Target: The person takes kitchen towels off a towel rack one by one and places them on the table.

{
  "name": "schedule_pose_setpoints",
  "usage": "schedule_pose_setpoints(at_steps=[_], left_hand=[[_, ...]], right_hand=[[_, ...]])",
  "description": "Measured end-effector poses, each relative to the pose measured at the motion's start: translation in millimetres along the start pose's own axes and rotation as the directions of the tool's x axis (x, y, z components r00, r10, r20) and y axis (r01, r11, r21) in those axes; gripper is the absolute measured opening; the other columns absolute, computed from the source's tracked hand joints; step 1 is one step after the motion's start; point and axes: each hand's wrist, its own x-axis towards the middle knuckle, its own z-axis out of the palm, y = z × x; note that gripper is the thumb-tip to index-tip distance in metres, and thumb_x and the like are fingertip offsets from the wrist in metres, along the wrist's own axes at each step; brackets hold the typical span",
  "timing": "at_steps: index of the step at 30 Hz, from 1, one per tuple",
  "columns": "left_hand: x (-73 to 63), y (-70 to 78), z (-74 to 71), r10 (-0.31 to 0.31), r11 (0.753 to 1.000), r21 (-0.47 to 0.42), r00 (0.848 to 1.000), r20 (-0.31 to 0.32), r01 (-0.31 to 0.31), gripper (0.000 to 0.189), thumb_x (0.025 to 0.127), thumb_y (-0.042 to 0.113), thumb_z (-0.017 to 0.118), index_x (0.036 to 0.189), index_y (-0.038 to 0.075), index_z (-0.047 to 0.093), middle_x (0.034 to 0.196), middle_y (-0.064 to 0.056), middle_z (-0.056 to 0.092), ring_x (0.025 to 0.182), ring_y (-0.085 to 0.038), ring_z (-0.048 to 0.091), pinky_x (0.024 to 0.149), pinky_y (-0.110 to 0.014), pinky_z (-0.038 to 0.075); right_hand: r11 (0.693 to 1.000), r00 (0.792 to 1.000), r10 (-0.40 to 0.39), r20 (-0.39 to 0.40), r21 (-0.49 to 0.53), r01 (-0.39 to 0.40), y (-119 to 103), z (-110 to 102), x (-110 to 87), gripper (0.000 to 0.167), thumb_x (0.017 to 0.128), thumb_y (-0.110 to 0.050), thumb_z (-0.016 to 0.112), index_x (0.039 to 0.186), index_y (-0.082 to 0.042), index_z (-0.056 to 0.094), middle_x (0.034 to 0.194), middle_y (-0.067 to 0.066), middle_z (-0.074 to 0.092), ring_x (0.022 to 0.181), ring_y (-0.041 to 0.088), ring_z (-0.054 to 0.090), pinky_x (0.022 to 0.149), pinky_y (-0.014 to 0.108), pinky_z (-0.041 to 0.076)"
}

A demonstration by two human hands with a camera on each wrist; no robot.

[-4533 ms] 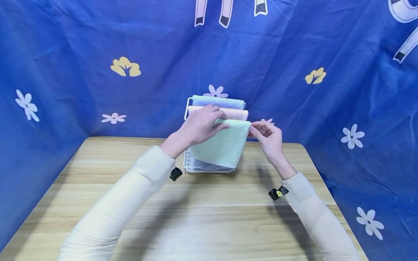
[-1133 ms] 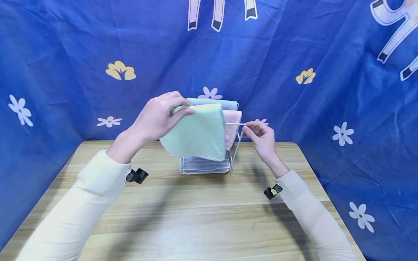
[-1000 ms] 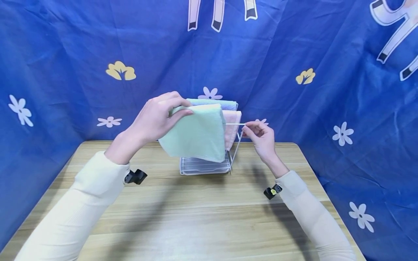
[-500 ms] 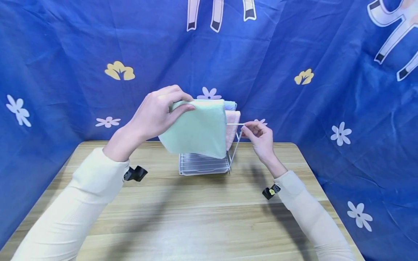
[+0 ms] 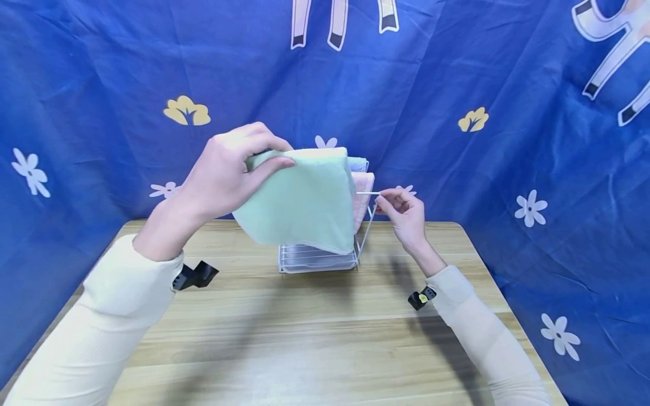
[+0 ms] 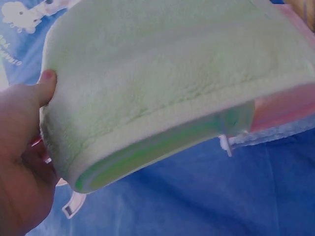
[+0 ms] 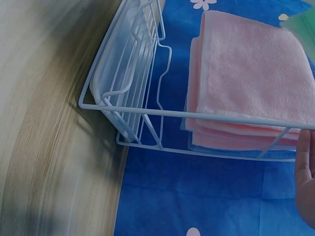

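Note:
My left hand (image 5: 223, 169) pinches the upper left corner of a folded pale green towel (image 5: 304, 203), thumb in front and fingers behind. The towel hangs over the front bar of a white wire rack (image 5: 317, 263), shifted left, so the bar's right end shows bare. In the left wrist view the towel's two layers (image 6: 182, 73) stand apart along the near edge. My right hand (image 5: 406, 217) pinches the rack's upper front right corner. Behind the green towel hang a pink towel (image 7: 256, 73) and a light blue towel (image 5: 358, 164), both partly hidden in the head view.
The rack stands near the back of a wood-grain table (image 5: 325, 338), a tray (image 7: 118, 54) in its base. Close behind hangs a blue curtain (image 5: 244, 67) printed with flowers and animal legs. Black cameras (image 5: 195, 275) sit on both wrists.
Since the earliest frame my left hand has moved left and up with the green towel, baring the bar's right end. Lately it has shifted a little further left. My right hand stays at the rack corner.

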Motion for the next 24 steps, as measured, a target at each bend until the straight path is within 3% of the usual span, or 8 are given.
schedule_pose_setpoints(at_steps=[11,16,21,24], left_hand=[[-2.1,3.3,-29.4,0.001,1.0,-0.001,0.996,-0.084,-0.001,0.011,0.089,0.002,0.082,0.099,-0.002,0.079,0.088,-0.017,0.074,0.078,0.007,0.045,0.069,-0.014,0.032],[-12.4,2.3,-37.0,-0.02,1.0,0.004,0.998,-0.053,0.02,0.012,0.088,0.0,0.082,0.1,-0.001,0.08,0.088,-0.015,0.074,0.079,0.008,0.045,0.071,-0.014,0.032],[-27.3,-2.3,-41.5,-0.041,0.998,0.046,0.999,-0.019,0.042,0.014,0.087,-0.001,0.083,0.1,0.002,0.08,0.088,-0.011,0.074,0.078,0.009,0.042,0.071,-0.016,0.031],[-35.1,-6.6,-43.2,-0.049,0.996,0.07,0.999,-0.006,0.049,0.016,0.086,-0.002,0.083,0.1,0.003,0.079,0.089,-0.009,0.073,0.079,0.011,0.041,0.072,-0.016,0.032]], right_hand=[[1.0,1.0,0.008,0.004,0.015,-0.008,1,0,0.3,0.011,0.094,0.015,0.067,0.105,0.015,0.068,0.081,-0.002,0.078,0.075,0.008,0.075,0.075,0.03,0.065],[1.0,1.0,-0.001,-0.007,0.014,0.001,1,0,0.2,0.011,0.094,0.015,0.067,0.105,0.017,0.068,0.081,-0.002,0.078,0.075,0.009,0.075,0.075,0.031,0.065],[1.0,1.0,-0.007,0.0,0.016,0.007,0,0,0.3,0.013,0.093,0.016,0.066,0.103,0.008,0.072,0.081,0.0,0.078,0.074,0.01,0.075,0.074,0.03,0.065],[1.0,1.0,-0.007,-0.001,0.013,0.007,0,0,0.4,0.012,0.093,0.016,0.066,0.103,0.012,0.07,0.081,0.001,0.078,0.074,0.01,0.074,0.074,0.032,0.065]])
